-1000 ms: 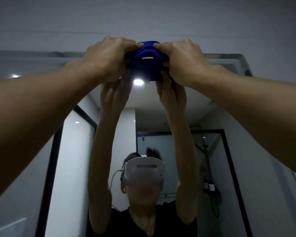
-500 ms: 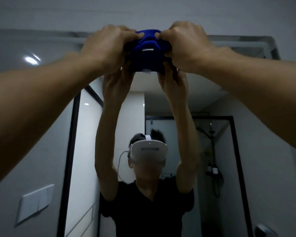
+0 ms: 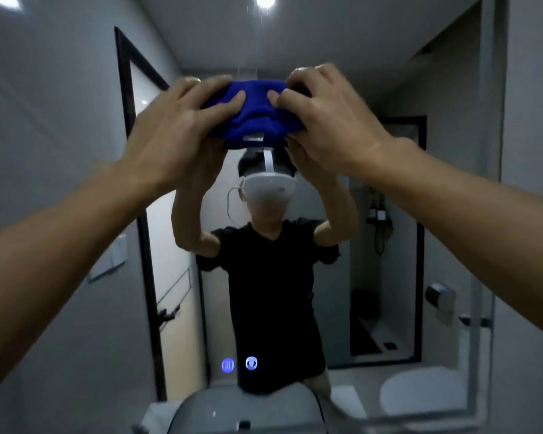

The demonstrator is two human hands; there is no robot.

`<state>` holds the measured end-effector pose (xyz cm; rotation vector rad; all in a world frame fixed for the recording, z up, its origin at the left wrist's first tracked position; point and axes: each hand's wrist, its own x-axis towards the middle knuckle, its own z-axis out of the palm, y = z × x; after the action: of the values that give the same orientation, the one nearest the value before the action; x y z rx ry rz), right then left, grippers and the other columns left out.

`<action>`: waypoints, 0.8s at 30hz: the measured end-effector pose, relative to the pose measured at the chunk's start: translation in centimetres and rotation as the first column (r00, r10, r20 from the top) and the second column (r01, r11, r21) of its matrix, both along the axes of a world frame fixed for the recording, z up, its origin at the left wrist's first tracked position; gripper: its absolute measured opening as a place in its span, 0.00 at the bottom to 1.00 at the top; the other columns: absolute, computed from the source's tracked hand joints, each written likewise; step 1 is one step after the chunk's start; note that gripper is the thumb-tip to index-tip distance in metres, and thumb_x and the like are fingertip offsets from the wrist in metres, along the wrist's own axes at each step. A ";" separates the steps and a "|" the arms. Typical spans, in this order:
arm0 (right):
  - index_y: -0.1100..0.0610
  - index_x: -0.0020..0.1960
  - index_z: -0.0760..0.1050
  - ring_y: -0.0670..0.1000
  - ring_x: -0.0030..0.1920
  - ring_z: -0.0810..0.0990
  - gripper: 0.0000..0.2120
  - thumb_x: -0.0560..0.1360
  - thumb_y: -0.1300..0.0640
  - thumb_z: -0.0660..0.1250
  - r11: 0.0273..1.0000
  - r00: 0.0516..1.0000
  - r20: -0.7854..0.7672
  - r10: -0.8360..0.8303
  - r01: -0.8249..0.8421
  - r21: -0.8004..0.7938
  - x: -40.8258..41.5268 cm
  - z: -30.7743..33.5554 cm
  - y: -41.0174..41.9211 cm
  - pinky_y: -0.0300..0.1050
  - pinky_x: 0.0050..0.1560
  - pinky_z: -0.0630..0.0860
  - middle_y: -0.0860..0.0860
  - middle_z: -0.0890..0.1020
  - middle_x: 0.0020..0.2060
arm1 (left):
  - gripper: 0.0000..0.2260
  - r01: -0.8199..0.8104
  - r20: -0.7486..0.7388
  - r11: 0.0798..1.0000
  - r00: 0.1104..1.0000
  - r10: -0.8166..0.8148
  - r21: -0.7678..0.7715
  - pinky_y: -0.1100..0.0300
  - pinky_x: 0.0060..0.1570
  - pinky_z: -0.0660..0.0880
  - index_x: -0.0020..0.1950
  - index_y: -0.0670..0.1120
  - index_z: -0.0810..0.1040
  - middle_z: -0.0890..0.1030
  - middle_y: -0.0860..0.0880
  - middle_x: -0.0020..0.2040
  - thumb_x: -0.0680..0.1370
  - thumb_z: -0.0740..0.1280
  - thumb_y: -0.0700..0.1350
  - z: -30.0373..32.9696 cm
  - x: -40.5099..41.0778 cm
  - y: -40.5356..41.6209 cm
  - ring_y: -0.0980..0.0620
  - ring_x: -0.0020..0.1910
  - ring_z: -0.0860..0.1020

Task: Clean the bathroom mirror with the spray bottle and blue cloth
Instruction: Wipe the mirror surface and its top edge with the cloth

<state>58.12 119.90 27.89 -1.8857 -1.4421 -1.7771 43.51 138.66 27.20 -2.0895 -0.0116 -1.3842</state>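
Observation:
A bunched blue cloth (image 3: 254,115) is pressed flat against the bathroom mirror (image 3: 76,151) at about head height. My left hand (image 3: 176,130) holds its left side, fingers over the top and thumb on the front. My right hand (image 3: 329,117) grips its right side the same way. The mirror fills most of the view and reflects a person in a black shirt with both arms raised. Thin wet streaks run down the glass above the cloth. No spray bottle is in view.
The mirror's right edge (image 3: 491,183) meets a grey wall. Two lit touch buttons (image 3: 239,364) glow low on the glass. A grey rounded basin fixture (image 3: 245,411) sits at the bottom centre. Reflected behind are a dark-framed door, a shower area and a toilet.
Both hands have drawn the cloth down the mirror from its top edge to head height, and my view has tilted down with them.

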 end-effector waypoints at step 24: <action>0.59 0.51 0.76 0.63 0.57 0.76 0.10 0.74 0.58 0.59 0.972 0.967 -0.246 0.064 -0.116 -0.205 -1.3 -28.2 -1.6 0.58 0.54 0.76 0.64 0.78 0.59 | 0.29 0.095 -0.299 0.982 0.944 -0.141 -0.162 0.48 0.52 0.77 0.68 0.45 0.76 0.76 0.36 0.64 0.67 0.72 0.33 -27.5 -2.1 -0.8 0.37 0.60 0.75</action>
<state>56.81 118.27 -0.26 -2.0168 -1.6564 -1.3447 41.39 137.85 -0.33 -2.4464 0.1496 -1.1352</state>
